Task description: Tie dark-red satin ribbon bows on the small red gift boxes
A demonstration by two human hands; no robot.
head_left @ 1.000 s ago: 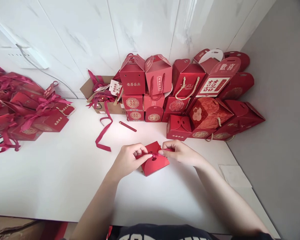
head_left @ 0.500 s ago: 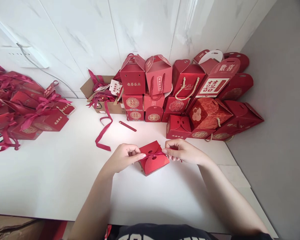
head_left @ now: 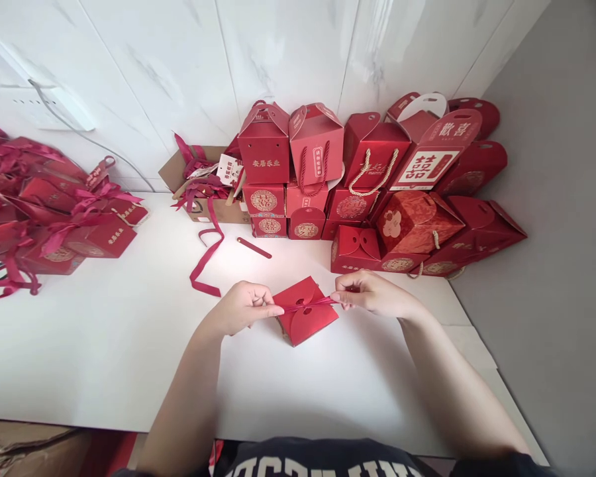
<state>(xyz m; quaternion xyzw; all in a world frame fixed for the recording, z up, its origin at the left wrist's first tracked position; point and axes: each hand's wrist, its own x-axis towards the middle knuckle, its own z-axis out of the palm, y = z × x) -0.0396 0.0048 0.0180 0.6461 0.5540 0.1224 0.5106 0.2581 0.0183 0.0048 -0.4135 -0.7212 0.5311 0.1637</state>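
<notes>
On the white table in front of me lies a small red gift box (head_left: 312, 327), its curved flaps folded over the top. A dark red ribbon (head_left: 318, 304) runs across the box, drawn together over the middle of the flaps. My left hand (head_left: 244, 306) pinches the ribbon at the box's left side between thumb and fingers. Beyond the right edge of the box, my right hand (head_left: 365, 293) pinches the other stretch of ribbon. The ribbon looks straight and taut between the hands. A twisted cord shows at the box's lower left edge.
Stacked red gift boxes (head_left: 264, 159) stand against the tiled wall. A cardboard box (head_left: 228, 212) holds ribbons and tags. One loose ribbon (head_left: 208, 262) and a narrow red strip (head_left: 254, 248) lie on the table. Ribboned boxes (head_left: 104, 237) are heaped at left. A grey wall (head_left: 551, 199) bounds the right.
My hands have moved farther apart, the left going left and the right going right. The ribbon between them is pulled straighter over the box.
</notes>
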